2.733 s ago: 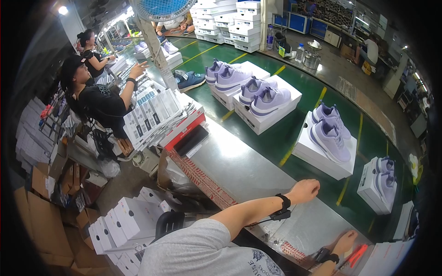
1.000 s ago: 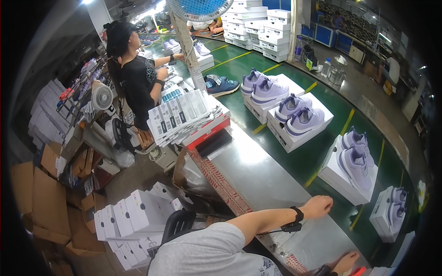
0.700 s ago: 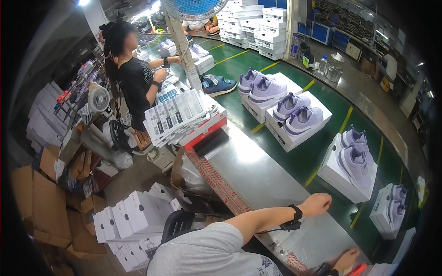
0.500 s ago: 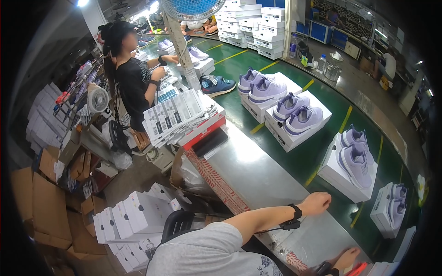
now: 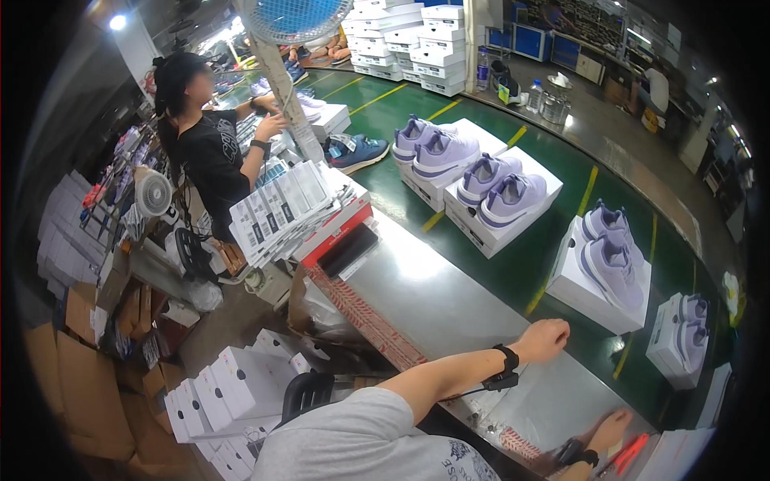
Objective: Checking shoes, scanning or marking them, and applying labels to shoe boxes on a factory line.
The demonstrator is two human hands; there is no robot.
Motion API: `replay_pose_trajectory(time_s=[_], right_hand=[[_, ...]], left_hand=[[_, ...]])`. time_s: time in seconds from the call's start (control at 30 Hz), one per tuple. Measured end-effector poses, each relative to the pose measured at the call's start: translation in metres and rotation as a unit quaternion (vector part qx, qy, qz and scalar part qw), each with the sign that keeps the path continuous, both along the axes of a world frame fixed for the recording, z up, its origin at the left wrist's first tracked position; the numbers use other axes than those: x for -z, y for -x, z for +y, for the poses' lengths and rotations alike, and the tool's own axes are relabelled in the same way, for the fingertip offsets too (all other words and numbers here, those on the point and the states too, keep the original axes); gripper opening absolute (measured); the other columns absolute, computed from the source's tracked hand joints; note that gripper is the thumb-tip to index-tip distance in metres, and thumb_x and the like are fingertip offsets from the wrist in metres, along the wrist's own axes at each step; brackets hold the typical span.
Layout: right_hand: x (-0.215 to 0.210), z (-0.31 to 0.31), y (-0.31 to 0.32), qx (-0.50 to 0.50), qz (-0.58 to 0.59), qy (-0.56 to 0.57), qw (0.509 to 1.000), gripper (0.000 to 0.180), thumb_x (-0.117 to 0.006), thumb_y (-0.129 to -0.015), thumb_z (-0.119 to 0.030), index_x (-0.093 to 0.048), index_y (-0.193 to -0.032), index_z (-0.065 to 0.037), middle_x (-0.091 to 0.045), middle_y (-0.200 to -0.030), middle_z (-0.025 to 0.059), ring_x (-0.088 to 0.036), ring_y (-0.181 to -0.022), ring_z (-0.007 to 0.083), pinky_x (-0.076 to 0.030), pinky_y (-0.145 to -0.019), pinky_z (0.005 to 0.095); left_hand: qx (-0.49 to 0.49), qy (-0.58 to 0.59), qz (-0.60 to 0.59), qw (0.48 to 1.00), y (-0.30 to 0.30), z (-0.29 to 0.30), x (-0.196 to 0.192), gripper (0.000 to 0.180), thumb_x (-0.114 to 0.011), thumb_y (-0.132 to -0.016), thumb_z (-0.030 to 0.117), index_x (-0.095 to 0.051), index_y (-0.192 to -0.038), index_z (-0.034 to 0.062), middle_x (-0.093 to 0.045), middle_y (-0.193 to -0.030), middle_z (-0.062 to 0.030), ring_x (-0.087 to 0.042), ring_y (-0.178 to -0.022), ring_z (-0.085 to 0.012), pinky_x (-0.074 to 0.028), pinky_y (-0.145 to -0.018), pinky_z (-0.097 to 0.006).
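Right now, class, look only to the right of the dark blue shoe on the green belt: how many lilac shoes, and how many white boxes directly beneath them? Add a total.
Lilac shoes: 8
White boxes directly beneath them: 4
Total: 12

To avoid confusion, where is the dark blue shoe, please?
In the head view, above centre, the shoe sits on the green surface, right of the pole.
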State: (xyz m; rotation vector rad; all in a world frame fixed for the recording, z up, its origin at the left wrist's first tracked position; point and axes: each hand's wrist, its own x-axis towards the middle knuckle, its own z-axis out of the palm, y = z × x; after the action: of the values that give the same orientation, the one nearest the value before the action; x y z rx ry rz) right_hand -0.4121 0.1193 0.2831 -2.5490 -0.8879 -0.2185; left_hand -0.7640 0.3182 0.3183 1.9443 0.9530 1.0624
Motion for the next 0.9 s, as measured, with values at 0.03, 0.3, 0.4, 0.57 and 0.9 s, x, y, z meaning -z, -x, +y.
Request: replay_pose_trajectory(time_s=[0.03, 0.3, 0.4, 0.57, 0.9], right_hand=[[-0.003, -0.002, 0.003, -0.009, -0.016, -0.019, 1.000, 0.030, -0.045, -0.105, -0.029, -0.059, -0.122, -0.008, -0.070, -0.113, 0.0194, -0.067, -0.099, 0.0434, -0.052, -0.081, 0.0481], [-0.029, 0.001, 0.024, 0.003, 0.013, -0.001, 1.000, 0.032, -0.047, -0.104, -0.030, -0.059, -0.122, -0.007, -0.069, -0.119, 0.0205, -0.066, -0.107, 0.0424, -0.052, -0.087, 0.0462], [-0.018, -0.003, 0.018, -0.014, -0.008, -0.020, 1.000, 0.030, -0.048, -0.103, -0.029, -0.059, -0.120, -0.006, -0.069, -0.115, 0.0224, -0.066, -0.104, 0.0435, -0.052, -0.086, 0.0469], [-0.024, 0.004, 0.028, -0.002, -0.052, -0.034, 0.998, 0.025, -0.051, -0.101, -0.031, -0.062, -0.114, -0.013, -0.073, -0.099, 0.0185, -0.069, -0.089, 0.0442, -0.053, -0.076, 0.0517], [-0.035, 0.007, 0.039, 0.020, -0.067, -0.062, 0.996, 0.019, -0.052, -0.099, -0.030, -0.063, -0.109, -0.017, -0.073, -0.085, 0.0174, -0.070, -0.078, 0.0424, -0.053, -0.068, 0.0539]], left_hand=[[-0.005, -0.001, -0.004, 1.000, 0.000, -0.001, -0.002, 0.007, -0.064, -0.086, 0.008, -0.062, -0.091, 0.0033, -0.067, -0.089, -0.0145, -0.066, -0.086, -0.0368, -0.052, -0.074, -0.047], [0.004, -0.010, -0.011, 1.000, 0.001, 0.003, -0.003, 0.007, -0.065, -0.085, 0.008, -0.063, -0.091, 0.0030, -0.067, -0.089, -0.0144, -0.066, -0.084, -0.0360, -0.053, -0.073, -0.045], [0.009, -0.004, 0.000, 1.000, 0.004, 0.006, -0.004, 0.008, -0.065, -0.085, 0.008, -0.065, -0.092, 0.0029, -0.068, -0.089, -0.0143, -0.067, -0.083, -0.0355, -0.053, -0.073, -0.045], [0.008, 0.001, 0.008, 1.000, 0.007, 0.006, -0.007, 0.009, -0.064, -0.086, 0.008, -0.066, -0.093, 0.0033, -0.068, -0.090, -0.0138, -0.067, -0.082, -0.0341, -0.054, -0.073, -0.043], [0.005, 0.040, 0.014, 0.999, 0.003, 0.003, -0.015, 0.010, -0.064, -0.089, 0.012, -0.068, -0.097, 0.0074, -0.070, -0.094, -0.0106, -0.069, -0.083, -0.0315, -0.055, -0.074, -0.041]])
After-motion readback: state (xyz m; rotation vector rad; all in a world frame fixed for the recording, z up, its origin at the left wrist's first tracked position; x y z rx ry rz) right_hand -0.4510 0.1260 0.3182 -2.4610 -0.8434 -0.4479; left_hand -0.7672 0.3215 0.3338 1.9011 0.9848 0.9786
